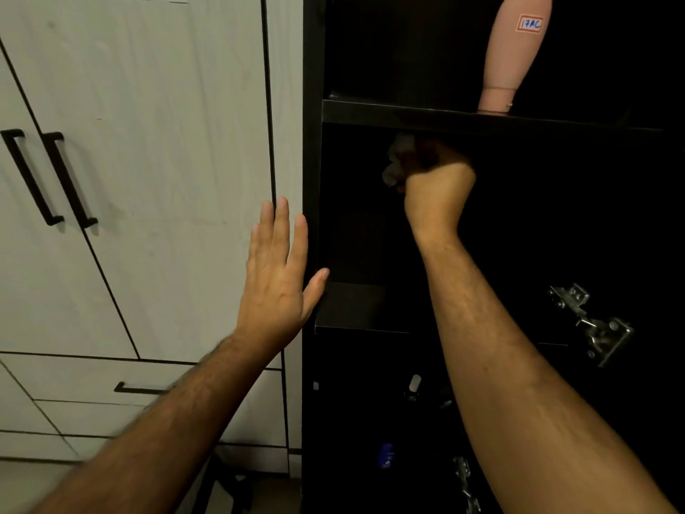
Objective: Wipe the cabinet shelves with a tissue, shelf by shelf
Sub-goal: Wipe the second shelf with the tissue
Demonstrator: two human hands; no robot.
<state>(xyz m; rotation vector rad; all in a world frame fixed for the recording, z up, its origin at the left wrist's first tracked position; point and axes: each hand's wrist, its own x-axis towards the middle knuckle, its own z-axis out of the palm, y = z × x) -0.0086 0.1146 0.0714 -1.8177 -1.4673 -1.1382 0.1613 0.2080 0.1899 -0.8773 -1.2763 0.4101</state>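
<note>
One text can be read: a small white label (529, 23) with an orange-red border, stuck on the side of a pale pink bottle (513, 50) that stands cap down on the upper shelf (407, 113) of the dark cabinet. Its handwritten blue characters appear upside down and look like "17AC". The small bottles lower in the cabinet are too dark and blurred for any lettering to be made out.
</note>
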